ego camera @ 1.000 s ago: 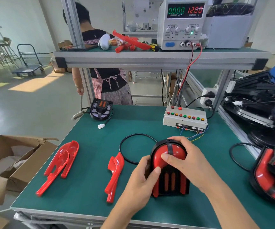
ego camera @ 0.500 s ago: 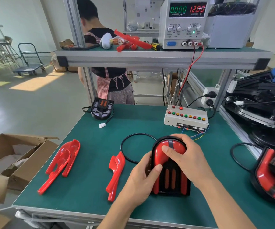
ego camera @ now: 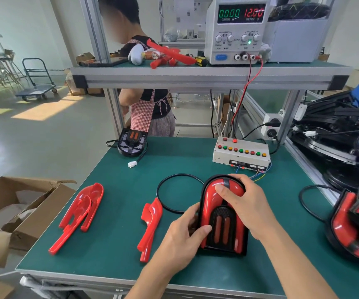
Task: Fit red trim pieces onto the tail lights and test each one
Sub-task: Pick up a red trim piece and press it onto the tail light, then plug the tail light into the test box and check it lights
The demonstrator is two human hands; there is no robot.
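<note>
Changed since a second ago: the left hand's [ego camera: 179, 236] thumb has slid down from the upper red arch to the lower left leg of the trim; the person behind the bench has stepped rightward; the tail light [ego camera: 222, 214] lies in the same spot on the green bench top [ego camera: 113, 234].

Head view, single item in work:
- Tail light: black housing, flat on the bench top between both hands, rounded end away from the wearer.
- Red trim piece [ego camera: 208, 199]: U-shaped, seated on the tail light around the dark centre grille with two red bars.
- Left hand: curled round the tail light's lower left edge, thumb pressed on the trim's left leg, fingers hidden beneath.
- Right hand [ego camera: 247, 203]: laid over the tail light's upper right, thumb tip pressing the top of the arch, fingers wrapped over the far rim.

Loose stock, left of the left hand:
- Spare red trim [ego camera: 150, 225], just beside it.
- Paired red trims [ego camera: 81, 212], farther out.
- Black cable loop [ego camera: 167, 190], touching the tail light's far left side.

Beyond the right hand: button test box [ego camera: 241, 153]. To its right: a finished tail light [ego camera: 353, 229]. Overhead shelf: power supply [ego camera: 237, 31] reading 0.000 and 12.00.
</note>
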